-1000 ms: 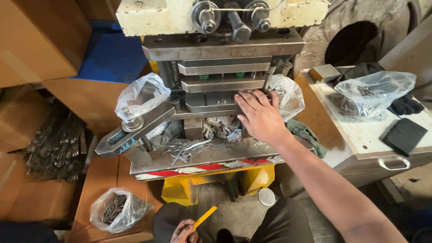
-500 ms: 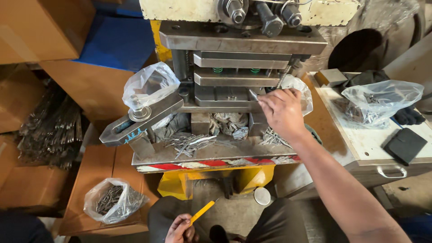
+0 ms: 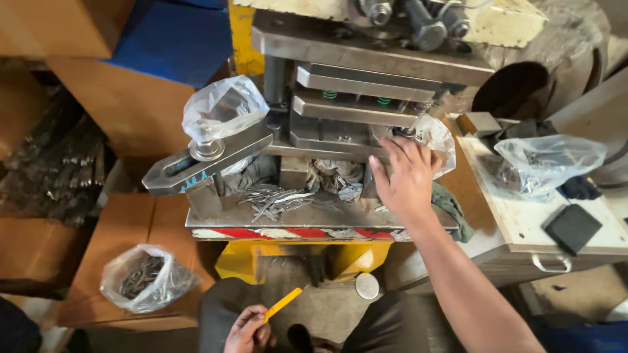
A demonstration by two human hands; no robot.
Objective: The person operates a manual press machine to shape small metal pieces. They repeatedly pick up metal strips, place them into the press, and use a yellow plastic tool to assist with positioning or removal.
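A steel press die point(image 3: 356, 108) stands on a metal bed with a red-and-white striped front edge point(image 3: 288, 233). My right hand point(image 3: 405, 176) reaches in at the die's right side, palm down, fingertips on the lower plate; whether it holds a part is hidden. Low in the frame, by my lap, my left hand point(image 3: 248, 330) grips a thin yellow stick point(image 3: 282, 303). Several small flat metal pieces point(image 3: 271, 199) lie loose on the bed, left of my right hand.
A clamp bar point(image 3: 206, 160) with a plastic bag point(image 3: 222, 108) sits on the bed's left. A bag of dark metal parts point(image 3: 147, 278) rests on a wooden surface lower left. On the right table point(image 3: 517, 222) lie another bag point(image 3: 546, 163) and a black pad point(image 3: 572, 227).
The view has shifted so the press sits further right. My right hand has stayed at the die's right side, dropping slightly. My left hand still holds the yellow stick.
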